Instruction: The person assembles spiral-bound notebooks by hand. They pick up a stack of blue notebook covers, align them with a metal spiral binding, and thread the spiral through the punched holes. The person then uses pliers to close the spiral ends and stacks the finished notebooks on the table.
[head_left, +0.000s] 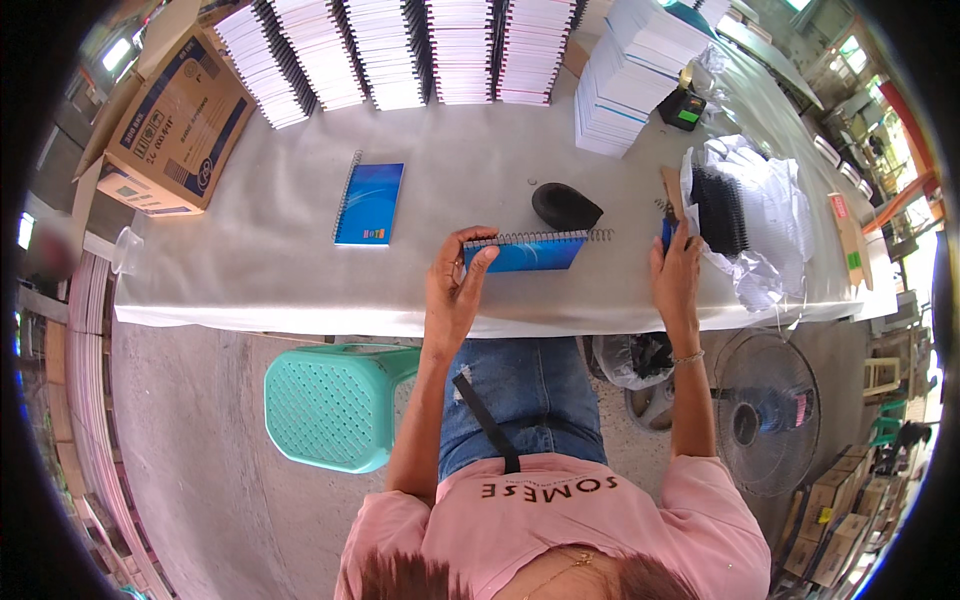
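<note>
My left hand (461,275) grips a blue spiral notebook (527,255) by its left end, thumb in front. The notebook stands tilted on its edge, its wire coil (540,237) on top and the coil's loose end sticking out past the right side. My right hand (680,268) is closed around a small blue-handled tool (667,234), which looks like pliers; its dark tip points away from me. A second blue spiral notebook (369,205) lies flat on the table to the left. Beyond the held notebook sits a black rounded object (566,206).
Several stacks of spiral-bound books (385,60) line the far edge, beside unbound paper blocks (615,95). A cardboard box (175,120) stands left. Black coils (722,212) lie on crumpled white paper (775,215) at right. A green stool (330,408) and a fan (765,415) flank me.
</note>
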